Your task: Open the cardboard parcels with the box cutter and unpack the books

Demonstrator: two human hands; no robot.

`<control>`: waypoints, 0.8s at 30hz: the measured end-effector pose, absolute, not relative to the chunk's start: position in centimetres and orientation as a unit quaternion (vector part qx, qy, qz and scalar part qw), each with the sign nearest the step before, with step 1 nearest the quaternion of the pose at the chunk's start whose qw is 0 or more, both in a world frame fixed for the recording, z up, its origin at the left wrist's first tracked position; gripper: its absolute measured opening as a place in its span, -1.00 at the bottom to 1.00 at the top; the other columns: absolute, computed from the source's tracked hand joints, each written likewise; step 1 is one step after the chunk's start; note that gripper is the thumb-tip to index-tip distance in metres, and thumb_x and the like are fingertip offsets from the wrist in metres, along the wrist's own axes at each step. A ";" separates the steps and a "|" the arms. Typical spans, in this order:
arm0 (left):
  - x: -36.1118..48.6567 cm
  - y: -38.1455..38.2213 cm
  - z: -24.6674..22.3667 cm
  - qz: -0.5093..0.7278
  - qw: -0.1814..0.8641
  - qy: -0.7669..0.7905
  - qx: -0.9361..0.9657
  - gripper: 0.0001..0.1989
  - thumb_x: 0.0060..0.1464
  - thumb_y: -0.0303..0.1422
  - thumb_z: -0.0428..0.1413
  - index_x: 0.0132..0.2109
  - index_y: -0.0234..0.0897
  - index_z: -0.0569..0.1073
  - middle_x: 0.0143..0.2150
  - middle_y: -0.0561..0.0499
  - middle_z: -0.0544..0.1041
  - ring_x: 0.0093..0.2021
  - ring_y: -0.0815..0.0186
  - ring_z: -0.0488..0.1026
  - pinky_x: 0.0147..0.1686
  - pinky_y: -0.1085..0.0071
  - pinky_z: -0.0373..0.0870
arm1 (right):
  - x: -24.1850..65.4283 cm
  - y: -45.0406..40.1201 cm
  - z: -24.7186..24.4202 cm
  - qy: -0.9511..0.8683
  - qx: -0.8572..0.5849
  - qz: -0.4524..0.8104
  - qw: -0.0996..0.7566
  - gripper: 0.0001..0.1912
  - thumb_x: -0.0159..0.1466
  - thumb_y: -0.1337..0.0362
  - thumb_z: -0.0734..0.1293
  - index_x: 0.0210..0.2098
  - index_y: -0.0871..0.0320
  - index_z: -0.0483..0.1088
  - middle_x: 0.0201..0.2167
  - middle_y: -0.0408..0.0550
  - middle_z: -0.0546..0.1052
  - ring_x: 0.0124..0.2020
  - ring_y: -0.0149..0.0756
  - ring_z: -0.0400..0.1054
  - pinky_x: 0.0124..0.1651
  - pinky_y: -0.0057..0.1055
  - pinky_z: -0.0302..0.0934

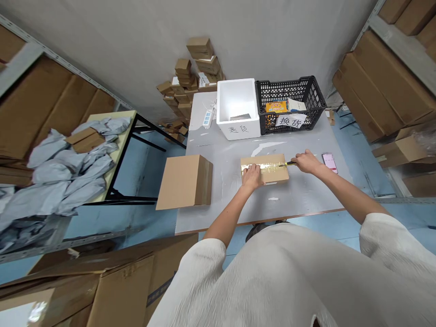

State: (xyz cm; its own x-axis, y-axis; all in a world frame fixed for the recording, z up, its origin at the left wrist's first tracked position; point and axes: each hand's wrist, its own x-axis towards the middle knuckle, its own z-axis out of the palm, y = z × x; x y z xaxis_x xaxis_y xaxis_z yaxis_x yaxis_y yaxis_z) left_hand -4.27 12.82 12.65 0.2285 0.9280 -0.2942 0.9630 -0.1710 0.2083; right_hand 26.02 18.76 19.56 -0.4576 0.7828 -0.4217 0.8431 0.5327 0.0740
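Note:
A small cardboard box [273, 160] with clear tape along its top lies on the grey table [225, 181] in front of me. My left hand [252, 176] rests on the left part of its top, fingers lying flat on the taped seam. In my right hand [305, 161] is a box cutter [290, 163], fingers wrapped round its handle. The cutter's tip points left and reaches the tape near the box's right end. How deep the blade sits, I cannot tell.
A larger cardboard box [179, 181] overhangs the table's left edge. Behind are a white foam box [238, 129] and a black plastic crate [318, 102] holding small packages. A phone [329, 162] lies at the right, a power strip [207, 119] at the back left. Grey parcels [61, 165] cover a side table.

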 end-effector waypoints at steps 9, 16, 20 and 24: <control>-4.1 13.1 12.9 -0.055 0.178 0.624 0.759 -0.30 0.08 -0.14 0.51 0.24 -0.12 0.37 0.29 -0.23 0.47 0.36 -0.12 0.38 0.31 0.01 0.23 | 29.8 19.4 19.8 0.839 0.501 -0.080 0.197 -0.60 0.56 0.30 0.16 0.15 0.11 0.61 0.01 0.22 0.66 -0.06 -0.03 0.51 0.07 -0.14 -0.07; -1.9 14.4 13.3 -0.050 0.182 0.596 0.781 -0.21 0.06 -0.11 0.50 0.33 -0.13 0.37 0.36 -0.30 0.42 0.41 -0.23 0.34 0.41 -0.06 0.13 | 32.5 18.8 19.4 0.802 0.563 -0.141 0.140 -0.55 0.57 0.20 0.14 0.26 0.09 0.55 0.17 0.18 0.65 0.09 0.03 0.51 0.03 -0.20 0.10; 0.9 15.2 12.8 -0.047 0.211 0.550 0.807 -0.23 0.10 -0.10 0.47 0.35 -0.11 0.37 0.36 -0.26 0.43 0.40 -0.19 0.36 0.35 0.02 0.25 | 32.1 18.3 18.7 0.791 0.571 -0.182 0.124 -0.56 0.56 0.20 0.16 0.26 0.08 0.54 0.16 0.09 0.68 0.07 0.00 0.53 -0.06 -0.27 0.19; 2.1 15.0 12.1 -0.050 0.214 0.543 0.811 -0.25 0.04 -0.18 0.52 0.29 -0.13 0.41 0.32 -0.24 0.46 0.38 -0.18 0.37 0.35 0.03 0.27 | 31.7 18.5 18.1 0.798 0.561 -0.189 0.117 -0.58 0.57 0.21 0.18 0.27 0.07 0.54 0.17 0.07 0.69 0.08 -0.01 0.55 -0.02 -0.29 0.22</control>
State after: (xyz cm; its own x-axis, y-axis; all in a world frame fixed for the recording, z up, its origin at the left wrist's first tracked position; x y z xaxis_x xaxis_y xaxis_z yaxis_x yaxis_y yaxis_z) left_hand 2.11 14.99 12.13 0.4056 0.8584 -0.3141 0.9016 -0.3191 0.2921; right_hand 31.70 18.47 18.06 -0.3439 0.8499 -0.3993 0.9387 0.2998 -0.1702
